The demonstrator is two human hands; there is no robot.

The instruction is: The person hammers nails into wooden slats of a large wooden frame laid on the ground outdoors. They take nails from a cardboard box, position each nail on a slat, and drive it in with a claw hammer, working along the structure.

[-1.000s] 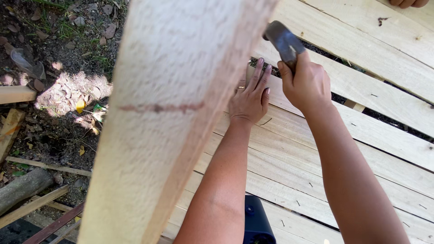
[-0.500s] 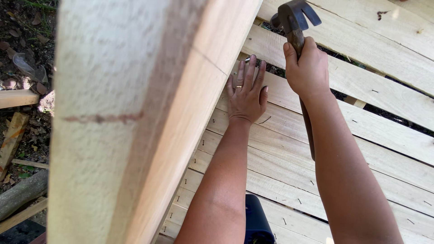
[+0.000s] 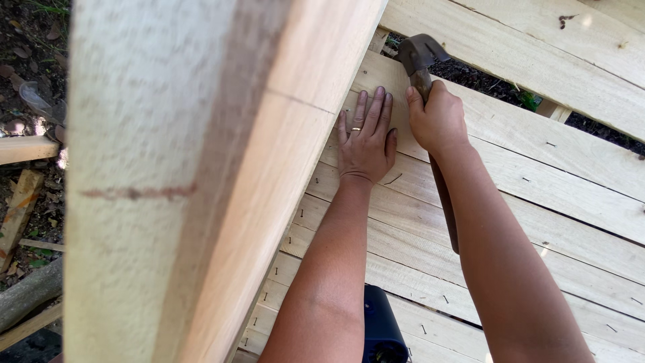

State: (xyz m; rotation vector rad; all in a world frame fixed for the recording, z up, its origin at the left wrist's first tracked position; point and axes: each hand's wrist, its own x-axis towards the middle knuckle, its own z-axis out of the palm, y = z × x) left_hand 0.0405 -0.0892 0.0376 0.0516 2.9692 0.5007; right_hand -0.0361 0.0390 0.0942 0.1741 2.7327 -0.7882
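Note:
My left hand (image 3: 366, 142) lies flat, fingers spread, on a pale wooden plank (image 3: 510, 144) of a slatted deck, a ring on one finger. Just to its right, my right hand (image 3: 438, 119) is closed around the wooden handle of a hammer (image 3: 419, 55), close to its dark metal head, which points up over the plank's far edge. The handle's lower end runs down under my right forearm. A thick pale wooden post (image 3: 188, 175) with a faint red line across it stands upright at the left, close to the camera, hiding the deck's left side.
Several nailed planks (image 3: 551, 269) run diagonally, with dark gaps between some. A dark blue object (image 3: 383, 329) sits near my left elbow. Left of the post lie dirt, dry leaves and scrap wood pieces (image 3: 23, 151).
The hammer has come down from its raised position toward the plank beside my left hand. The view has shifted, so the post fills more of the left side.

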